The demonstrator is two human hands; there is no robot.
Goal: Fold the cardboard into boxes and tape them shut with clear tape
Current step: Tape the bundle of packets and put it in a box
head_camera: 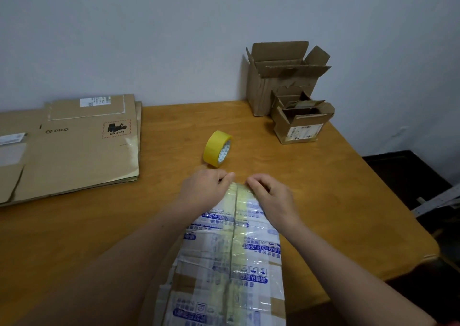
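A cardboard box (224, 263) covered in white tape with blue print stands in front of me on the wooden table (87, 226). A strip of yellowish clear tape runs along its centre seam. My left hand (206, 188) and my right hand (271, 196) lie on the box's far end, either side of the seam, fingers bent over the far edge. A yellow-looking tape roll (217, 149) stands on its edge just beyond my hands.
A stack of flat cardboard sheets (69, 144) lies at the left of the table. At the back right stand a tall open box (281, 79) and a smaller open box (301, 121). The table's right edge drops to a dark floor.
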